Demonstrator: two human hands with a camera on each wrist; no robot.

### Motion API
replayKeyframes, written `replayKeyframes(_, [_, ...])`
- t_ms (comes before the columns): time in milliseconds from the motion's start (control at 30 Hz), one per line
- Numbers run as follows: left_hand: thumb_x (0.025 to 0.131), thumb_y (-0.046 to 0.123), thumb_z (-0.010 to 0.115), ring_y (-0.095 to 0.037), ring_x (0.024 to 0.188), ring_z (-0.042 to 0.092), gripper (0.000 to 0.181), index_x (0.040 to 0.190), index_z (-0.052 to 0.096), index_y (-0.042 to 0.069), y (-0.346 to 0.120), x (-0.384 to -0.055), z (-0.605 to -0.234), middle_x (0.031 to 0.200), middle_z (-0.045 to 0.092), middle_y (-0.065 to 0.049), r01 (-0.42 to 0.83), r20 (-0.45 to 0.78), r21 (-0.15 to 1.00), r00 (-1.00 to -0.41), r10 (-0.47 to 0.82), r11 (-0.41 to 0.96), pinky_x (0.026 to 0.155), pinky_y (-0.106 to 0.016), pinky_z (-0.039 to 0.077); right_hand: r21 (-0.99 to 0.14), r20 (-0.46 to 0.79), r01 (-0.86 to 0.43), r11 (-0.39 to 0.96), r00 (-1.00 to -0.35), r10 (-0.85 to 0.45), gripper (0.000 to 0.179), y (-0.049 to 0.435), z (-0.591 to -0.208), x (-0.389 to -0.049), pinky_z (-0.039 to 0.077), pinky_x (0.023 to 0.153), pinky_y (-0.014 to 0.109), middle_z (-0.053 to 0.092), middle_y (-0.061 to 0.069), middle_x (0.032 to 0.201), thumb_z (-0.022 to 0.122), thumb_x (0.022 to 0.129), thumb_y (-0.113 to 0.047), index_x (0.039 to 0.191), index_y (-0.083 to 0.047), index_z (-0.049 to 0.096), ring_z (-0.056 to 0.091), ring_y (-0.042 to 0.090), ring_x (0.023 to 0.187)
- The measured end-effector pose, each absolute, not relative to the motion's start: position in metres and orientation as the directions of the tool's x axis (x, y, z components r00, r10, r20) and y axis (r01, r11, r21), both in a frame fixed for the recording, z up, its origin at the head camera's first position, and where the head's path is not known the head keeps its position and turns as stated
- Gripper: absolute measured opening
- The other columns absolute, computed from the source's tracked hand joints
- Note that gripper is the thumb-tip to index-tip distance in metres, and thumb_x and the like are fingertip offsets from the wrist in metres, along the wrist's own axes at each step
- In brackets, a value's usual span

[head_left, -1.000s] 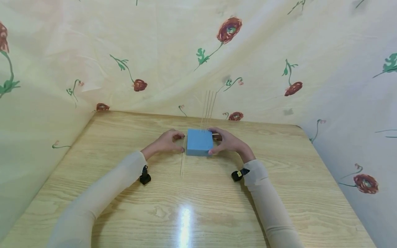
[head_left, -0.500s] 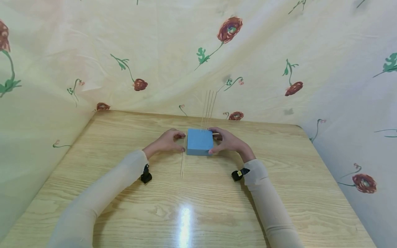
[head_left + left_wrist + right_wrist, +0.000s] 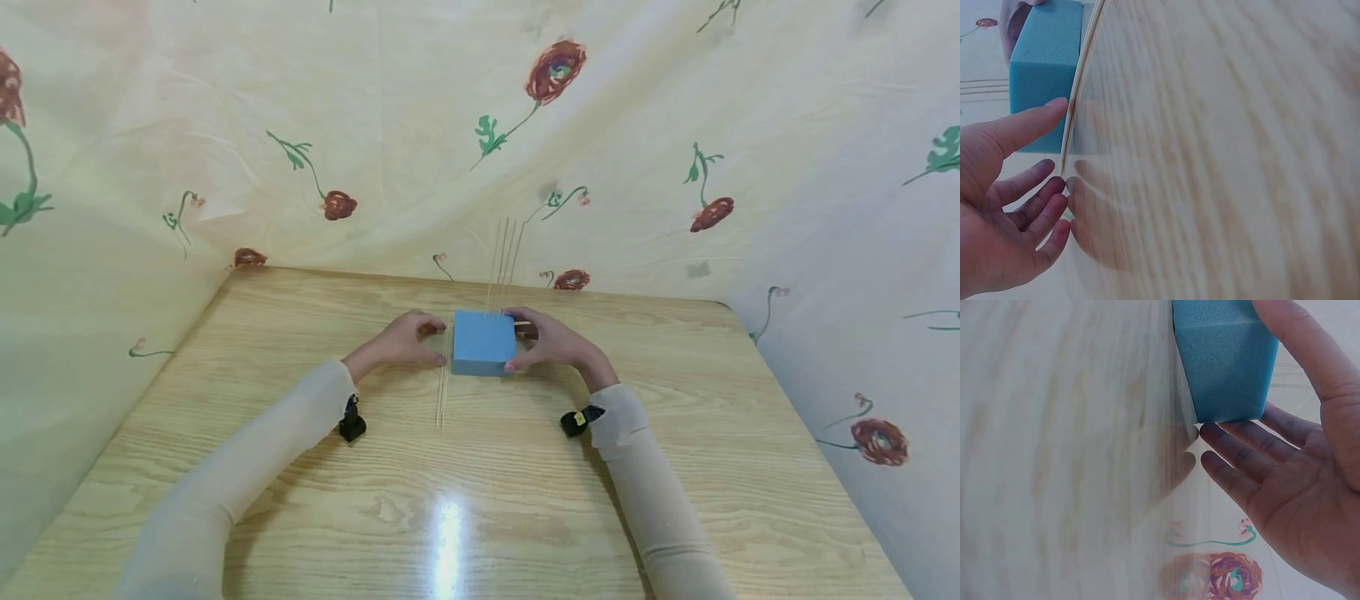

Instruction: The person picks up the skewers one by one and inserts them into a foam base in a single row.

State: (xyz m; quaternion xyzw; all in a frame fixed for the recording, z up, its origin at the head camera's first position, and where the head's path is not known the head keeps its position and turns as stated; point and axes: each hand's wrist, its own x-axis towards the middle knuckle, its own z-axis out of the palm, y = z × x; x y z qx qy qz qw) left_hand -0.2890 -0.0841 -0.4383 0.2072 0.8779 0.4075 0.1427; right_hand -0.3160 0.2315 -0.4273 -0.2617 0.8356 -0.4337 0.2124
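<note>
A blue foam block (image 3: 483,336) sits on the wooden table, with several thin sticks (image 3: 501,262) rising upright from its back edge. My right hand (image 3: 557,342) holds the block's right end, thumb at the front and fingers at the back; in the right wrist view the thumb meets the block's edge (image 3: 1225,369). A few thin sticks (image 3: 442,398) lie on the table along the block's left side. Beside them is my left hand (image 3: 401,342), thumb and fingers spread and loosely curved. In the left wrist view its thumb tip and fingertips are close to these sticks (image 3: 1072,112), not wrapped round them.
The wooden table (image 3: 525,517) runs back to a flower-patterned cloth (image 3: 412,125) that hangs behind it and at both sides. Light glares off the table (image 3: 447,542) near the front. A small black camera is strapped at each wrist.
</note>
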Motion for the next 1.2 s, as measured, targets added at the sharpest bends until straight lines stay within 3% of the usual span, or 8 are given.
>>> replayKeyframes(267, [0.082,0.021,0.086,-0.034,0.128,0.053,0.069,0.14,0.057,0.0,-0.08,-0.29,-0.438,0.135,0.053,-0.019,0.255,-0.078,0.751,-0.881,0.466,0.609,0.113,-0.045,0.046,-0.834,-0.126,-0.257,0.489,-0.774,-0.62,0.102,0.232,-0.429,-0.317,0.034,0.122,0.056,0.033,0.017,0.163,0.091,0.078,-0.016,0.159,-0.007,0.03,0.035,0.041,0.149])
replayKeyframes(967, [0.085,0.011,0.079,-0.034,0.129,0.052,0.063,0.142,0.055,-0.001,-0.09,-0.291,-0.432,0.141,0.054,-0.018,0.181,-0.151,0.755,-0.888,0.435,0.63,0.111,-0.046,0.047,-0.827,-0.123,-0.263,0.497,-0.778,-0.616,0.1,0.229,-0.426,-0.314,0.034,0.122,0.056,0.034,0.019,0.162,0.09,0.079,-0.014,0.159,-0.005,0.03,0.037,0.043,0.148])
replayKeyframes(1200, [0.085,0.006,0.078,-0.032,0.12,0.057,0.058,0.138,0.057,-0.004,-0.097,-0.291,-0.429,0.131,0.06,-0.018,0.131,-0.175,0.77,-0.898,0.404,0.624,0.105,-0.043,0.051,-0.834,-0.123,-0.255,0.489,-0.778,-0.616,0.099,0.229,-0.425,-0.314,0.034,0.122,0.055,0.034,0.019,0.162,0.089,0.079,-0.013,0.158,-0.005,0.031,0.037,0.043,0.148])
